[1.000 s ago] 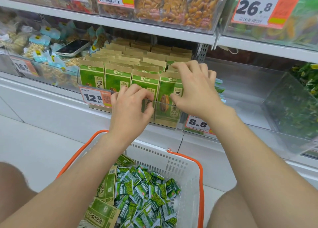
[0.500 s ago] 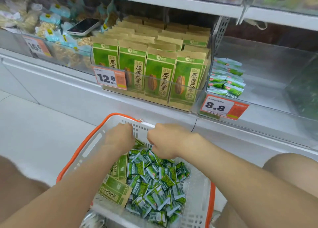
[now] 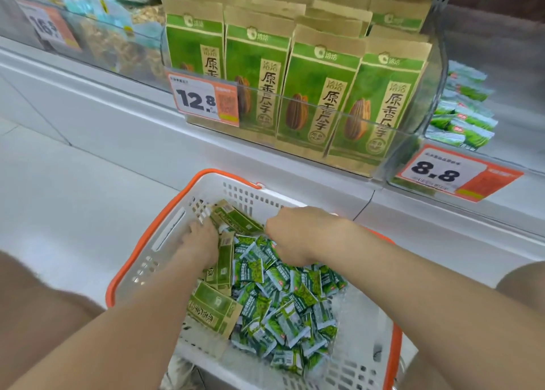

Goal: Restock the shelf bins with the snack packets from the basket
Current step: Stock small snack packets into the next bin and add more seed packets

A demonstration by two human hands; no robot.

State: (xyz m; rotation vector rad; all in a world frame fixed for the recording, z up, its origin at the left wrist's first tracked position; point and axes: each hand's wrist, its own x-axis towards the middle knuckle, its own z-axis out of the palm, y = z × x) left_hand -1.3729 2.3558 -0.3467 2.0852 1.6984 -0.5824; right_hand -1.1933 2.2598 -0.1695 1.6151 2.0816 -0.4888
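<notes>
We reach both arms forward and down. Our left hand (image 3: 203,242) points its fingers down. Our right hand (image 3: 298,233) curls, knuckles up, near it.

The person's left hand (image 3: 202,243) and right hand (image 3: 298,236) are bare, as are the left forearm (image 3: 132,325), right forearm (image 3: 427,295), left knee (image 3: 32,310) and right knee (image 3: 523,277).

White perforated plastic basket (image 3: 159,242): orange rim and handle. In it, small glossy packets (image 3: 283,310): green with white panels and tiny red marks. Also in it, flat paper bags (image 3: 212,310): green face, kraft-brown edges, dark lettering. Upright paper bags (image 3: 312,95) in the clear plastic shelf bin (image 3: 410,145): kraft-brown tops, green fronts, white logo, tan strip with black characters, brown striped seed picture. Card price tags (image 3: 203,100): white panel, black digits, orange border. Stacked small packets (image 3: 463,124) in the next bin: green and white. Shelf ledge (image 3: 118,95): white.
</notes>
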